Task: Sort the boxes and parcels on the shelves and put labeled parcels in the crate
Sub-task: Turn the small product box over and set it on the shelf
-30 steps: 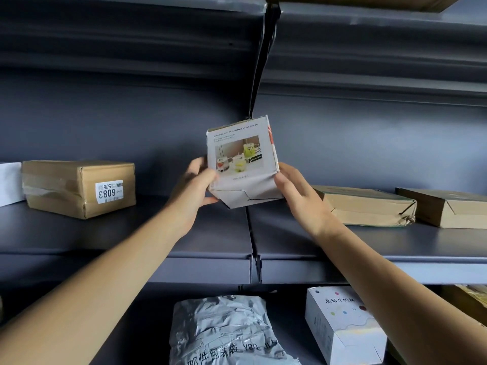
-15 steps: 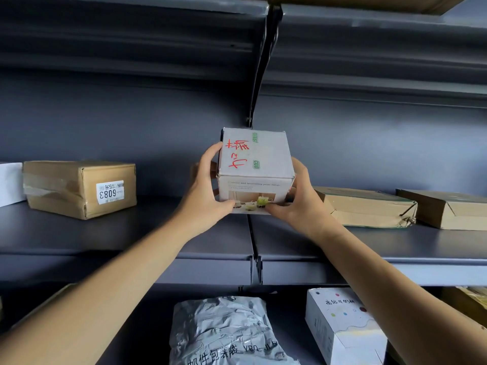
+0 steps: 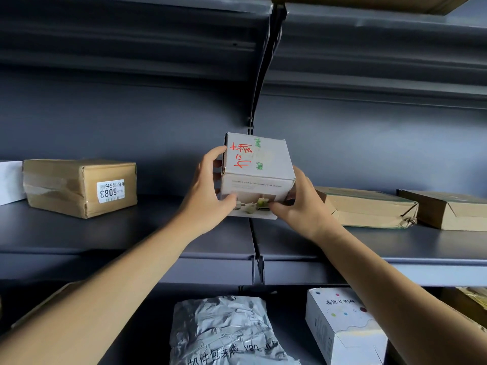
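Observation:
A small white printed box (image 3: 259,167) with red handwriting on its top face is held just above the middle shelf (image 3: 131,233), at the seam between two shelf sections. My left hand (image 3: 205,196) grips its left side, thumb on the front face. My right hand (image 3: 297,206) grips its right side and lower front edge. A brown parcel (image 3: 79,187) bearing a white label reading 6083 stands on the shelf to the left.
Two flat brown parcels (image 3: 369,209) (image 3: 448,209) lie on the shelf to the right. A white item (image 3: 10,180) sits at the far left. On the lower shelf are a grey plastic mailer (image 3: 226,333) and a white dotted box (image 3: 342,325).
Both hands have turned the white box over: a second ago its picture side faced me, now the handwritten face is on top. The box also sits slightly lower.

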{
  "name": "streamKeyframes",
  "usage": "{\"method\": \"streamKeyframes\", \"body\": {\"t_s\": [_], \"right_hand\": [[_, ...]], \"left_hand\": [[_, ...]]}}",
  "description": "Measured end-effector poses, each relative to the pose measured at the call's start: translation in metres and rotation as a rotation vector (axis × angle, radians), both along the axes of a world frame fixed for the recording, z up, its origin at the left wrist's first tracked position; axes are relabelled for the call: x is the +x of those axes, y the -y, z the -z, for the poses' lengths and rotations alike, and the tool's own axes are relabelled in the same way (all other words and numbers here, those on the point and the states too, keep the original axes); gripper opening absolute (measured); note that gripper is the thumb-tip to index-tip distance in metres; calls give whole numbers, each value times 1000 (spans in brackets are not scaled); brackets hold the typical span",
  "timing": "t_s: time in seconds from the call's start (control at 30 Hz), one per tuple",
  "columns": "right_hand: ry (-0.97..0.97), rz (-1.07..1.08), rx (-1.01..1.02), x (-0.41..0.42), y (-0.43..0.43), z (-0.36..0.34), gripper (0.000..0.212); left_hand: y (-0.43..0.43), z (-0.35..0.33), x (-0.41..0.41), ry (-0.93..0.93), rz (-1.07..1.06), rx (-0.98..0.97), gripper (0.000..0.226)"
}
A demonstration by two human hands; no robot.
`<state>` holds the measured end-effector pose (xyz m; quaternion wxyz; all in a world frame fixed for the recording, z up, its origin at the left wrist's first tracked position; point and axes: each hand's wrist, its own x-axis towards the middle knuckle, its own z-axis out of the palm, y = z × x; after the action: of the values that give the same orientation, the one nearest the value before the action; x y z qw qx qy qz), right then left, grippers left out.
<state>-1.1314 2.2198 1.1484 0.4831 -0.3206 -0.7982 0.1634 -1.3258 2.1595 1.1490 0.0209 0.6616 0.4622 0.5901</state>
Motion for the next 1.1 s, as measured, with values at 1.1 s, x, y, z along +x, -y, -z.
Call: {"method": "streamKeyframes", "body": {"t_s": [1.1], "right_hand": [[44, -83, 376, -6, 5, 2, 25]], "left_hand": [[40, 0, 14, -280, -617, -145, 49]]}}
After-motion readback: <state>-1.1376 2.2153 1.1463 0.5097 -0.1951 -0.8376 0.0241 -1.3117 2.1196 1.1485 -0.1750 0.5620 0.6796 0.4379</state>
